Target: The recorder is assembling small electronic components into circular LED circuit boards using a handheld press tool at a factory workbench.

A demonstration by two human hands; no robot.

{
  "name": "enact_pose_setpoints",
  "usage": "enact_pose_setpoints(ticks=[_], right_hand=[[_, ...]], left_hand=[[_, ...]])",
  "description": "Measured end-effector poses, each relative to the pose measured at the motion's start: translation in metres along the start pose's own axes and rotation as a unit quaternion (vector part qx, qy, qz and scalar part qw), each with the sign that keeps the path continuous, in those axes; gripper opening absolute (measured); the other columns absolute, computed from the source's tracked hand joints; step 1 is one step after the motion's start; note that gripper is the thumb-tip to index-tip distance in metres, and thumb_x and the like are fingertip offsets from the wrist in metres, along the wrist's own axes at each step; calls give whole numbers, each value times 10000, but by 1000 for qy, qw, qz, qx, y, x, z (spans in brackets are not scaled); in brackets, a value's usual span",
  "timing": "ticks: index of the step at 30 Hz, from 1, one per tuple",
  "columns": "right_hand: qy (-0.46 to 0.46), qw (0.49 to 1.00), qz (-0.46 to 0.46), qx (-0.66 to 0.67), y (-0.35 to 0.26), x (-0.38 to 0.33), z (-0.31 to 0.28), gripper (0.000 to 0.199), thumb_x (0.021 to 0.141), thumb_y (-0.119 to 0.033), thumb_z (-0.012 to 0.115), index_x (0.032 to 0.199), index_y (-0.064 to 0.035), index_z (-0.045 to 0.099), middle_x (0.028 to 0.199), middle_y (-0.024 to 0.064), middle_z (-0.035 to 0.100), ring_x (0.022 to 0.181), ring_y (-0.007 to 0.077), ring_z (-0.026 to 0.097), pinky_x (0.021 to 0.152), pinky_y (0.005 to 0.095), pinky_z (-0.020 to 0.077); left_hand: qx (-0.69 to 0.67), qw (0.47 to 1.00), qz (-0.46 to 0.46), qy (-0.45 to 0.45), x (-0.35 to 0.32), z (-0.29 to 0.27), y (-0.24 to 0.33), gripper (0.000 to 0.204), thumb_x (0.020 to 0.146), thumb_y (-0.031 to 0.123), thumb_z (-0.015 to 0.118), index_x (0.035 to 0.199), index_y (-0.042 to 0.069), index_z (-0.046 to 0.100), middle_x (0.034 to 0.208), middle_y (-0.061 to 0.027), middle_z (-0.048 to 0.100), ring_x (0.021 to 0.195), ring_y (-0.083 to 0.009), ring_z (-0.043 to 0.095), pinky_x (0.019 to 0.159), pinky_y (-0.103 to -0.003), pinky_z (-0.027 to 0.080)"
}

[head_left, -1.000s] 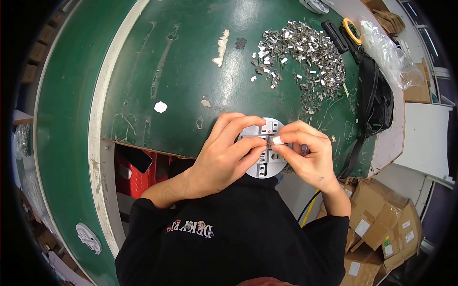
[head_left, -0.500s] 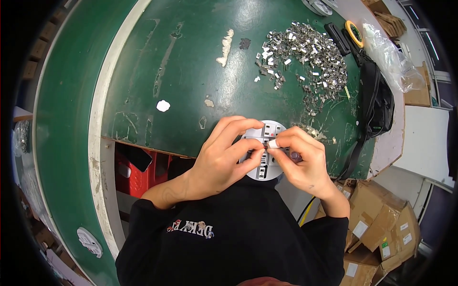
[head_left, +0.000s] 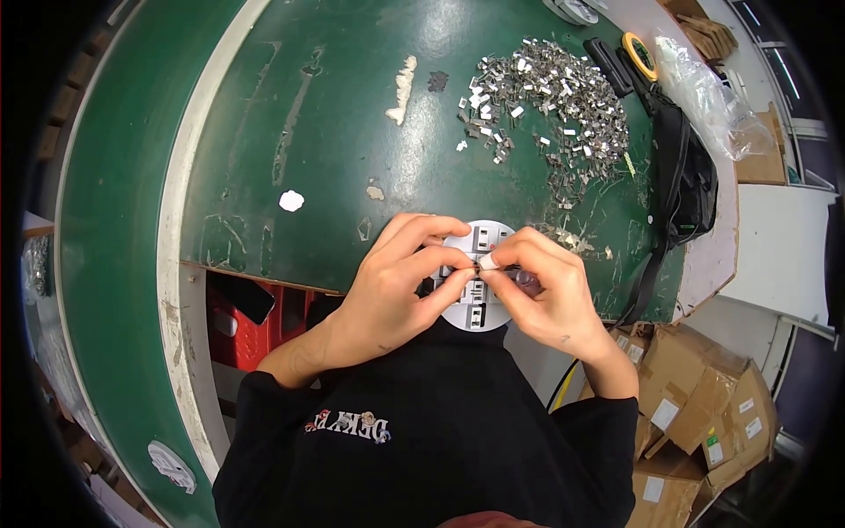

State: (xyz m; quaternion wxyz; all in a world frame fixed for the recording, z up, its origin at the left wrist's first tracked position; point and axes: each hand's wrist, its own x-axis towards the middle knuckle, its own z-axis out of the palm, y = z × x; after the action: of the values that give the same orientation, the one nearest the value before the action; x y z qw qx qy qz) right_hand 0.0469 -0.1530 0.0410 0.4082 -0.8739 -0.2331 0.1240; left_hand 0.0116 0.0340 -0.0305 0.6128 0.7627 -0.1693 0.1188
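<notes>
A round pale-grey plastic socket piece (head_left: 476, 319) with several slotted openings sits at the table's front edge, close to my body. My left hand (head_left: 393, 275) reaches over its left side, thumb and index finger pinched together at its middle; what lies between them is too small to name. Across from it, my right hand (head_left: 547, 286) pinches at the same spot. Something white (head_left: 488, 262) covers or lies against its index fingertip. A dark purplish rounded thing (head_left: 528, 282) shows under the right fingers, mostly hidden by them.
A heap of small metal clips (head_left: 563, 106) covers the table's far right. Beyond it lie a black bag (head_left: 691, 180), a yellow tape roll (head_left: 640, 55) and clear plastic film (head_left: 704, 92). Cardboard boxes (head_left: 695, 387) stand lower right. A phone (head_left: 244, 297) rests on a red stool (head_left: 233, 348).
The whole view has shifted slightly, so the table and heap appear a little further left. Both hands stay pinched together over the round socket piece.
</notes>
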Motion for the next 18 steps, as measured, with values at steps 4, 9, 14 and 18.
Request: enact_pose_setpoints(ticks=[4,9,14,18], right_hand=[[10,997,-34,-74,1,-6,5,86,776,70,681,809,30,612,832,50,613,628,140,484,557,250,393],[-25,1000,10,-8,0,1,-4,92,772,83,672,785,12,615,773,46,593,597,133,464,550,249,379],[14,990,35,138,-9,3,-19,185,857,27,618,697,-12,533,605,46,476,489,149,387,480,278,369],[57,896,-131,421,-10,4,-5,310,926,-78,576,635,-83,470,549,12,435,465,119,317,455,265,356]], left_hand=[[1,1000,-17,1,2,1,5,118,764,-50,730,864,2,693,1199,-106,635,1046,-214,560,852,-295,506],[35,997,-12,-63,3,-8,2,282,736,19,781,1001,16,686,1249,-117,615,1086,-245,555,930,-343,486],[31,994,7,-107,8,-15,7,600,726,145,819,1251,9,562,1348,-145,521,1144,-295,505,987,-390,440],[131,977,36,-164,7,-9,12,849,682,234,851,1374,-24,432,1414,-175,452,1215,-322,453,1037,-416,398]])
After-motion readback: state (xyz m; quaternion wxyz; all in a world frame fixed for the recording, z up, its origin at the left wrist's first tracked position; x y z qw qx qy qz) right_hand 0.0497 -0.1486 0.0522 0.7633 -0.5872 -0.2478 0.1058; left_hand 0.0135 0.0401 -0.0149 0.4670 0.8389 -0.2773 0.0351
